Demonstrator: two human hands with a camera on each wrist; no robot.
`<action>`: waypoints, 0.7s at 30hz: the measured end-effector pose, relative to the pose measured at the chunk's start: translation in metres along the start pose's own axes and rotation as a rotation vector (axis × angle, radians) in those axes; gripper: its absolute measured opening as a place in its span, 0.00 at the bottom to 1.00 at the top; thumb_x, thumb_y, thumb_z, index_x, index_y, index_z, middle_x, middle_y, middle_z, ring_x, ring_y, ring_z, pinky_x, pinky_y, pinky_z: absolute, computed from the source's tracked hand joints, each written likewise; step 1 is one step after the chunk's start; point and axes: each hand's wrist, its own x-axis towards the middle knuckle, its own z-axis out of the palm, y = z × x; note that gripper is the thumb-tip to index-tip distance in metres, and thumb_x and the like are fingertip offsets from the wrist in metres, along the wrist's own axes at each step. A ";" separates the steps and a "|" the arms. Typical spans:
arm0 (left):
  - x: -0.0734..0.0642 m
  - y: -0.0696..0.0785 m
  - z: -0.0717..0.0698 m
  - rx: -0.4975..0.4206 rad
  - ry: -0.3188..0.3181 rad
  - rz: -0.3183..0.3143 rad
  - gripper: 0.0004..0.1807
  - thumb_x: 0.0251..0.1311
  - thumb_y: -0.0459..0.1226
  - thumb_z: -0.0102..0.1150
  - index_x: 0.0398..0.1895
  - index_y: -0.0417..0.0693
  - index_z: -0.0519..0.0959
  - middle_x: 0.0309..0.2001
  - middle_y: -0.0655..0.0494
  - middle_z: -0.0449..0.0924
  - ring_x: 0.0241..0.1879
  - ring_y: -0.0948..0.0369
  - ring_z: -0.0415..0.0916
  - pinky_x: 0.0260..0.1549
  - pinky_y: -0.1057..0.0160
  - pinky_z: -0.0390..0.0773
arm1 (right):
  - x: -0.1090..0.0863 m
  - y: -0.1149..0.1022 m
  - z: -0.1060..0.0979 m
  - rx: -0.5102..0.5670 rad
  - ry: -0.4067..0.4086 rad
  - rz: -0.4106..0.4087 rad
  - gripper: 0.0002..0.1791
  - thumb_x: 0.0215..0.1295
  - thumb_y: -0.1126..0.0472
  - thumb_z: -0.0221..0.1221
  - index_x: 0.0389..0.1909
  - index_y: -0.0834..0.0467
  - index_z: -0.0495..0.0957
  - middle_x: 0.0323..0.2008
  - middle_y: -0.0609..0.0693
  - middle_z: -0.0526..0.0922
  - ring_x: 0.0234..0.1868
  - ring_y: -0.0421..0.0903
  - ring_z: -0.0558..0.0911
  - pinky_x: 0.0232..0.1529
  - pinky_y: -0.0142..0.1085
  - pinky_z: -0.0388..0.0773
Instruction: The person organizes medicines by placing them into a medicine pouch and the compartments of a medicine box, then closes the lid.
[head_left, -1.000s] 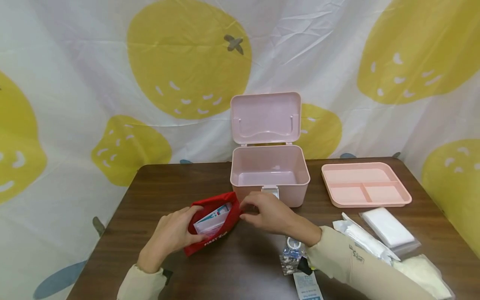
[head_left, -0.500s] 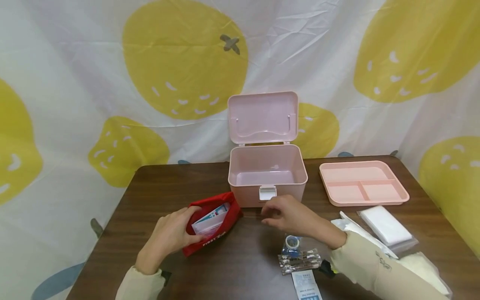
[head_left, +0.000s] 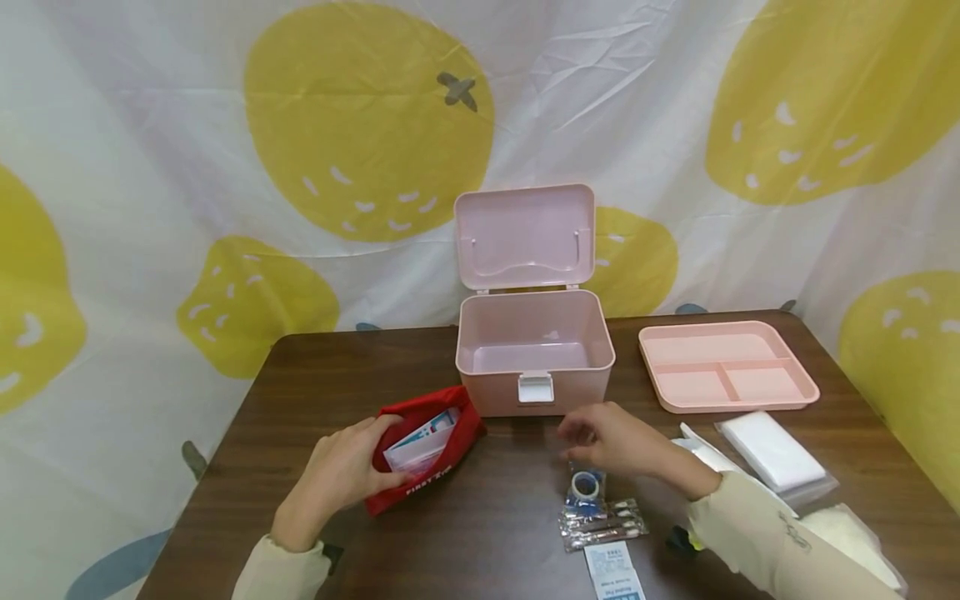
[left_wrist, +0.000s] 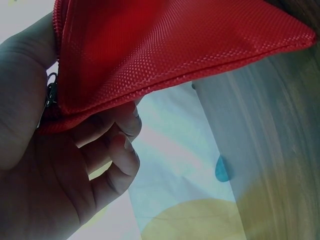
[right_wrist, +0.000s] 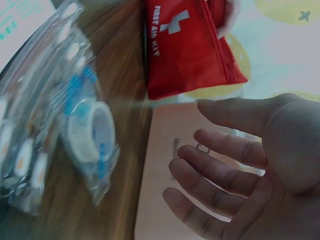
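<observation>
My left hand (head_left: 337,471) grips the near-left edge of a red first aid pouch (head_left: 467,437), thumb on one side and fingers on the other. The pouch gapes upward, with flat white-and-blue packets (head_left: 423,442) inside. In the left wrist view a zipper pull (left_wrist: 51,92) hangs beside the palm. My right hand (head_left: 618,442) hovers over the table, fingers loosely bent and holding nothing. Just below it lies a bagged roll of white tape (head_left: 585,486). Wrapped cotton swabs (head_left: 603,527) and an alcohol pad packet (head_left: 615,571) lie nearer me.
A pink box (head_left: 487,394) with its lid (head_left: 528,233) raised stands behind the pouch. Right of it lies a pink divided tray (head_left: 720,367). A bagged white pad (head_left: 772,450) and other white packages (head_left: 847,542) lie at right, partly behind my sleeve.
My right hand has moved right, from the pouch's edge to above the bagged tape, uncovering the box latch and the swabs. My left hand stays on the pouch.
</observation>
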 end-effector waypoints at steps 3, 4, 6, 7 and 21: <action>0.000 -0.001 0.000 -0.002 0.001 0.000 0.41 0.42 0.57 0.77 0.59 0.51 0.76 0.51 0.50 0.83 0.44 0.52 0.82 0.41 0.44 0.82 | -0.004 0.007 0.001 0.016 -0.040 0.052 0.14 0.54 0.62 0.71 0.40 0.63 0.83 0.33 0.50 0.86 0.34 0.41 0.82 0.37 0.36 0.80; 0.000 -0.001 0.000 -0.002 0.002 0.002 0.41 0.42 0.57 0.77 0.59 0.51 0.76 0.51 0.50 0.83 0.44 0.52 0.82 0.41 0.44 0.82 | -0.005 0.008 0.001 0.022 -0.057 0.067 0.16 0.54 0.60 0.72 0.41 0.63 0.82 0.34 0.49 0.85 0.34 0.41 0.82 0.36 0.35 0.79; 0.000 -0.001 0.000 -0.003 0.001 0.002 0.40 0.42 0.57 0.77 0.59 0.51 0.76 0.51 0.50 0.83 0.44 0.52 0.82 0.41 0.45 0.82 | -0.008 0.012 0.003 0.029 -0.084 0.084 0.20 0.52 0.58 0.73 0.43 0.63 0.82 0.34 0.48 0.85 0.34 0.41 0.81 0.35 0.34 0.78; 0.000 -0.001 0.000 -0.003 -0.001 0.002 0.40 0.42 0.57 0.77 0.59 0.51 0.76 0.51 0.50 0.83 0.44 0.52 0.82 0.41 0.45 0.82 | -0.010 0.014 0.004 0.033 -0.095 0.093 0.21 0.52 0.57 0.74 0.44 0.63 0.81 0.35 0.49 0.85 0.35 0.42 0.81 0.36 0.34 0.78; 0.000 0.000 0.000 0.003 -0.007 0.000 0.40 0.42 0.56 0.77 0.60 0.51 0.75 0.51 0.50 0.83 0.44 0.53 0.82 0.42 0.44 0.81 | -0.023 0.031 0.018 0.031 -0.127 0.185 0.30 0.43 0.49 0.78 0.43 0.60 0.76 0.31 0.46 0.77 0.33 0.40 0.74 0.35 0.33 0.72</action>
